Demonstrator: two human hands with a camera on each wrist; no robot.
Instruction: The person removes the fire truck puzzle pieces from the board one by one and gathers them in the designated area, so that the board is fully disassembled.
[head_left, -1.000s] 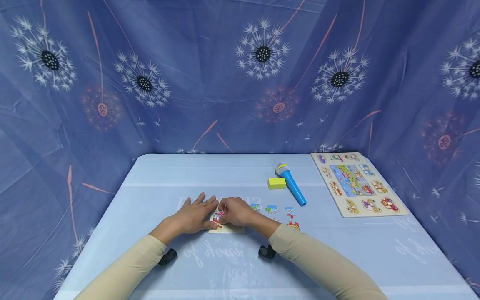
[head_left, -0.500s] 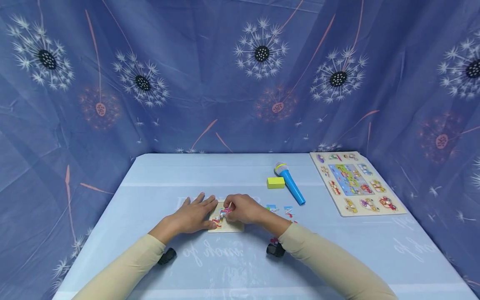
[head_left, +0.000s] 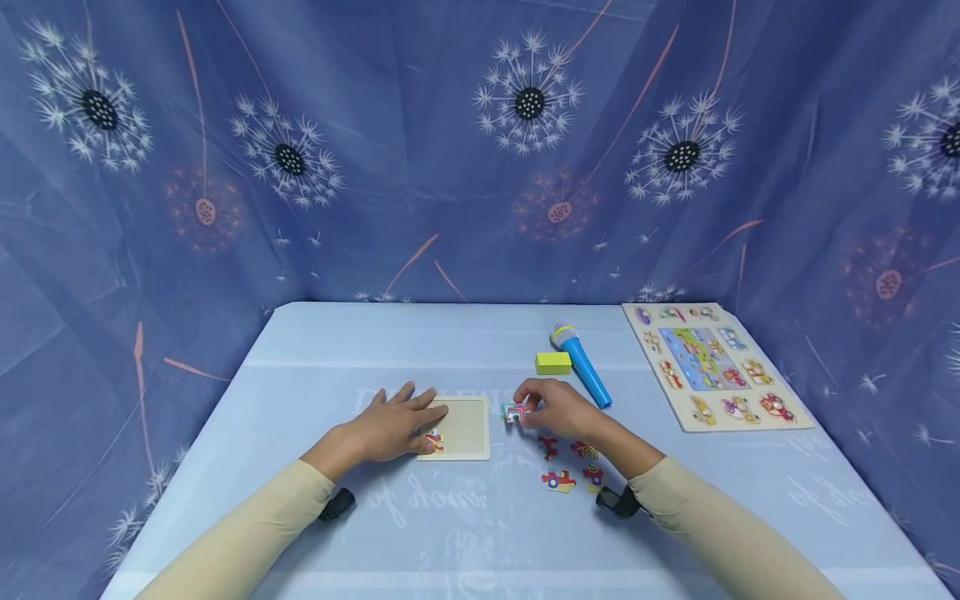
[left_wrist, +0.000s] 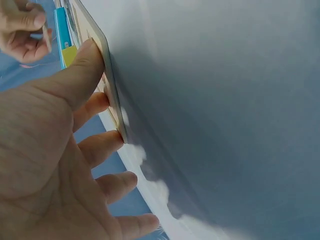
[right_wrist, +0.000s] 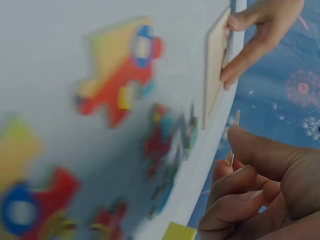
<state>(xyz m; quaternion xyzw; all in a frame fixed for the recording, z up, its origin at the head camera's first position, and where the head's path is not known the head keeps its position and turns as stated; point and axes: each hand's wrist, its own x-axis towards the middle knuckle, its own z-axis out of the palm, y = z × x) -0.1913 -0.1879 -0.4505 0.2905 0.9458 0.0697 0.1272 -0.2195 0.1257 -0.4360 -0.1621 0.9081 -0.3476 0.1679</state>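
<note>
In the head view my left hand point(head_left: 390, 427) lies with spread fingers on the left side of a small wooden puzzle tray point(head_left: 468, 429), its thumb on the tray's lower left part. One colourful jigsaw piece point(head_left: 435, 437) sits in that corner beside the thumb. To the right of the tray, my right hand point(head_left: 558, 410) pinches another jigsaw piece point(head_left: 516, 412) between thumb and fingers. The right wrist view shows this held piece point(right_wrist: 237, 118) edge-on. Several loose red and yellow jigsaw pieces point(head_left: 558, 481) lie on the table below the right hand.
A yellow block point(head_left: 552, 363) and a blue toy microphone point(head_left: 587, 371) lie behind the right hand. Farther right is a large wooden picture puzzle board point(head_left: 645, 329). Blue flowered cloth point(head_left: 420, 167) hangs around the table point(head_left: 337, 342).
My right hand has lifted a jigsaw piece out of the tray and carried it to the right, past the tray's edge. The left hand has stayed on the tray.
</note>
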